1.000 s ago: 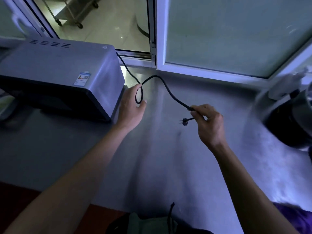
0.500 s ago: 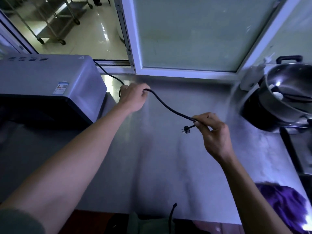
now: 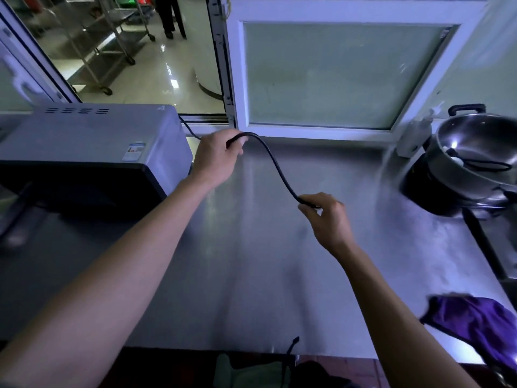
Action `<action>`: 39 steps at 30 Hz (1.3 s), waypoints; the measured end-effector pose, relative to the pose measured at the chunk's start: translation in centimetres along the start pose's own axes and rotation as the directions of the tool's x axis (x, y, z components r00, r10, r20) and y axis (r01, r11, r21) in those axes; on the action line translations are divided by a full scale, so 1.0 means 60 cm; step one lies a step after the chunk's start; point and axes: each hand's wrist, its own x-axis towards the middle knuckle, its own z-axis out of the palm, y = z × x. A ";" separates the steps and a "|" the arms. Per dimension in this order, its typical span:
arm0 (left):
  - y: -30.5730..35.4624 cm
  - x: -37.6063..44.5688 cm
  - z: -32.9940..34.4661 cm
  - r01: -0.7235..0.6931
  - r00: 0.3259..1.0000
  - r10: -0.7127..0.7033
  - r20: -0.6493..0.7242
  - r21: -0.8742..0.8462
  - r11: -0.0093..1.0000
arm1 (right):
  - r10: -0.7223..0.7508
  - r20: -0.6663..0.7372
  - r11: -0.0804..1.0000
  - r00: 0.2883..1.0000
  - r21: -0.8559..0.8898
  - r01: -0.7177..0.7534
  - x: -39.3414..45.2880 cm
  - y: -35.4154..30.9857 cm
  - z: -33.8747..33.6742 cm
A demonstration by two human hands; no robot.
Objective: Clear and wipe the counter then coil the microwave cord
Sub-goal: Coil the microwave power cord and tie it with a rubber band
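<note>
Stainless counter (image 3: 251, 275) is filling most of the view, its middle bare and streaked with reflections, which suggests the clearing and wiping are likely finished. Nearest, at the right front edge, a purple cloth (image 3: 475, 323) is lying bunched, probably set down to free both hands for the cord. Further in, the right hand (image 3: 327, 217) is pinching the cord (image 3: 275, 163) between thumb and fingertips near its free end; the plug itself is hidden under the fingers. From there the black cord is arching up and back, clear of the counter, to the left hand (image 3: 216, 158), which is curling its fingers round it just beside the microwave (image 3: 84, 152). The two hands are holding well apart, keeping the span between them lifted and gently slack, a sensible hold for laying the next loop without dragging the cord over the counter. Behind the left hand a short length is running on to the microwave's back corner, near the window sill. Off to the right, a steel pot (image 3: 475, 152) is sitting tilted on a dark burner. Farthest back, a frosted window (image 3: 330, 77) is standing closed, and beside it an opening is showing a tiled room with wheeled racks. Coiling looks barely begun.
</note>
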 end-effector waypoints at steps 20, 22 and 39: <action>-0.062 -0.076 -0.250 0.100 0.992 -0.047 0.113 -0.529 0.843 | 0.098 -0.100 0.994 0.990 0.048 -0.094 0.073 -0.253 0.240; -0.075 -0.068 -0.254 0.171 0.985 -0.125 0.118 -0.588 0.790 | 0.095 -0.088 0.994 0.992 0.057 -0.090 0.096 -0.265 0.255; -0.155 0.046 -0.196 0.333 0.928 -0.361 0.095 -0.645 0.687 | -0.069 0.099 0.996 0.993 0.056 0.064 0.173 -0.202 0.319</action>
